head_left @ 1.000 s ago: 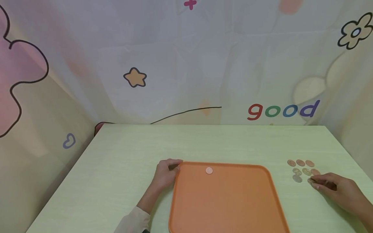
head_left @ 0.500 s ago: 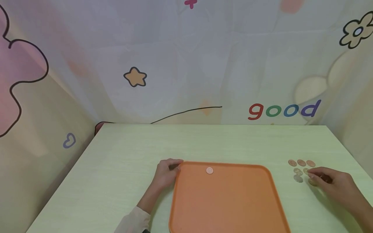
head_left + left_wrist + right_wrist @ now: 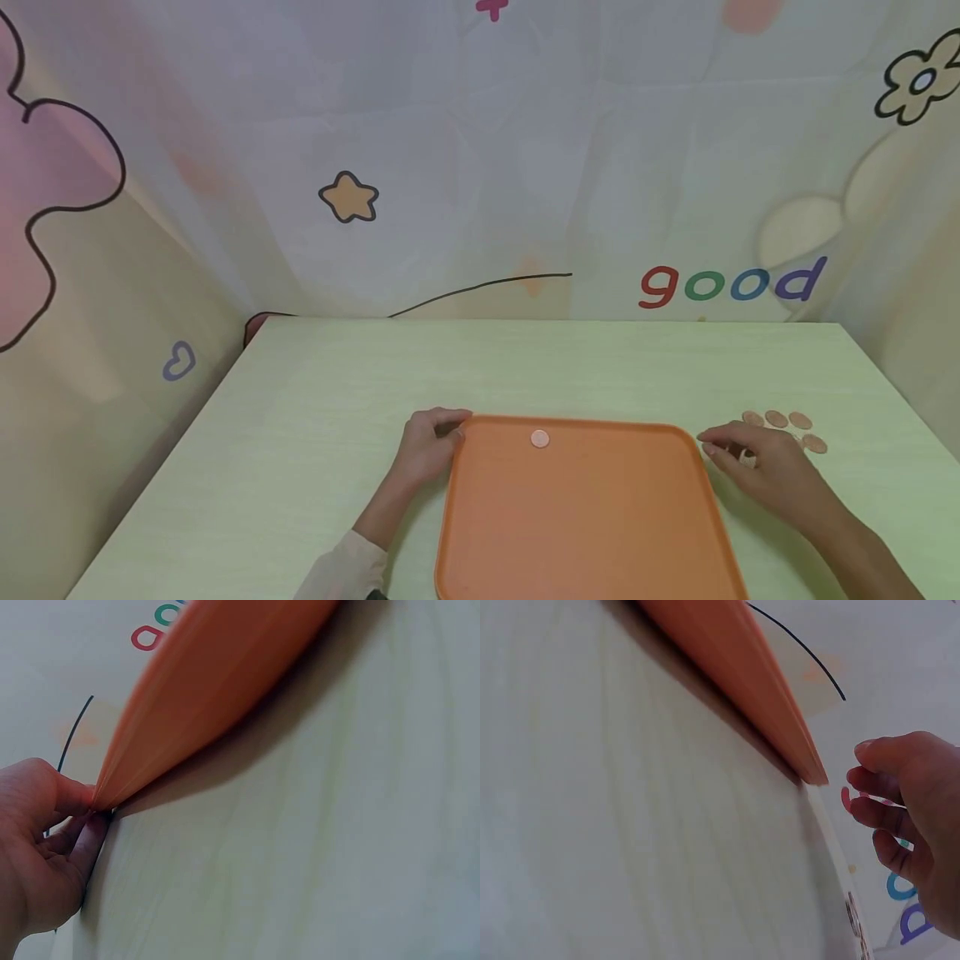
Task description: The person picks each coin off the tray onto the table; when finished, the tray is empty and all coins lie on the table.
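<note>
An orange tray (image 3: 585,517) lies on the table, with one copper-coloured coin (image 3: 540,438) on it near the far rim. My left hand (image 3: 429,446) pinches the tray's far left corner; the left wrist view shows finger and thumb meeting at the rim. At the far right corner, my right hand (image 3: 765,467) has its fingertips close beside the rim. In the right wrist view its fingers (image 3: 885,814) are loosely bent, apart from the tray edge, and no object shows between them. Several copper-coloured coins (image 3: 800,421) lie behind this hand, which hides some of the group.
The pale green table (image 3: 225,500) extends on both sides of the tray and behind it. A printed cloth (image 3: 480,167) with a star, a flower and the word "good" hangs along the table's back and sides.
My right hand has moved left from over the coins to the tray's far right corner. My left hand stays at its corner, and the coin on the tray has not moved.
</note>
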The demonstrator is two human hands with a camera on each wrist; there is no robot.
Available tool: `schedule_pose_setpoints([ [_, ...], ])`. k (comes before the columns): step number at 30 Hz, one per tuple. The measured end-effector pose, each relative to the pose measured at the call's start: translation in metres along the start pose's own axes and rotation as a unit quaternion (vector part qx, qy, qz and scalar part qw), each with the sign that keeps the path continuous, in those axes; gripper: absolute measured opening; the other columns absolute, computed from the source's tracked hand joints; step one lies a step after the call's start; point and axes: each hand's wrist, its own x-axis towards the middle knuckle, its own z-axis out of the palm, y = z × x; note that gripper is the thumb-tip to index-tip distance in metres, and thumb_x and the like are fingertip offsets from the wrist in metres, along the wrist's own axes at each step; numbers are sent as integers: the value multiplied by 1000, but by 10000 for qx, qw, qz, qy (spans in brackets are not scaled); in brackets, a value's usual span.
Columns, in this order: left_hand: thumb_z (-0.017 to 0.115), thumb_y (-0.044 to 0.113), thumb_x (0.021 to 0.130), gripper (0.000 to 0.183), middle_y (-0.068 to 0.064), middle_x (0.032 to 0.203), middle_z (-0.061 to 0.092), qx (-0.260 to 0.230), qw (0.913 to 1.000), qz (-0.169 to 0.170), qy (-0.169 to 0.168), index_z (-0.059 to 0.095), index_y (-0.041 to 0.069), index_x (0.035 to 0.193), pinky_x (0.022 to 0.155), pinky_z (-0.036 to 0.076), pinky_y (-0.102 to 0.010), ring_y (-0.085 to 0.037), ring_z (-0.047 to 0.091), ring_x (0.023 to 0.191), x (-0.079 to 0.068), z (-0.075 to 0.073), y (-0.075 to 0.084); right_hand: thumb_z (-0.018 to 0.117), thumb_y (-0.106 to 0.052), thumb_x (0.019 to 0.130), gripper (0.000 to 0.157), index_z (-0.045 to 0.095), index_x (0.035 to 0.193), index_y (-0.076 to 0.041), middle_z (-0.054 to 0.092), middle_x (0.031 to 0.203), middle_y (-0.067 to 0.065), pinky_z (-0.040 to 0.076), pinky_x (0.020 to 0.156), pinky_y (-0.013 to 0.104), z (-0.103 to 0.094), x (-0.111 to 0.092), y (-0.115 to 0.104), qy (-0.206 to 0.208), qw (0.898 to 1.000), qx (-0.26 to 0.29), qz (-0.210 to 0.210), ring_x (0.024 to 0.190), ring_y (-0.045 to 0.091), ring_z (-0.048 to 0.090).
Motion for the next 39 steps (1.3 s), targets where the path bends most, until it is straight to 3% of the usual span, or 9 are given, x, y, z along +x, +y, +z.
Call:
schedule_pose_setpoints([
  [5,61,-6,91,28,-21,115,74,-23,10000,7,2,75,-4,115,96,57,-48,-36,69,111,0,-1,1,79,-1,83,19,77,96,-15,68,80,-14,45,60,18,11,18,-26,-596,9982,-59,-68,73,-6,50],
  [12,60,-6,91,29,-20,115,74,29,10000,-5,-26,75,-2,115,96,57,-48,-35,69,110,-1,0,-1,77,-2,85,16,76,94,-15,67,80,-13,50,61,21,24,49,-60,-832,9938,309,-668,74,-6,52],
  [17,60,-6,91,29,-20,115,74,62,10000,24,7,76,-2,115,96,57,-48,-35,69,111,-1,-1,-1,75,-6,89,12,77,99,-12,68,84,-14,53,66,23,39,66,-76,-1452,9878,327,-455,78,-4,54],
  [27,60,-6,91,29,-20,116,74,14,10000,27,-18,75,-2,115,97,56,-49,-35,68,112,1,-1,-1,70,-12,94,15,76,107,-9,72,91,-5,55,75,23,79,77,-82,-2162,9756,342,-182,81,4,59],
  [35,60,-6,91,28,-19,114,75,52,10000,16,5,76,-2,114,98,56,-49,-35,69,111,2,0,-2,72,-23,94,10,78,98,-16,64,82,-12,49,71,22,102,80,-86,-2284,9722,442,-254,75,3,53],
  [39,61,-6,91,28,-20,115,74,50,10000,-3,7,75,-3,115,99,56,-49,-35,68,112,1,-1,-1,71,-30,95,15,78,99,-18,58,79,-13,43,68,20,109,81,-90,-2399,9703,294,-110,73,3,49],
])
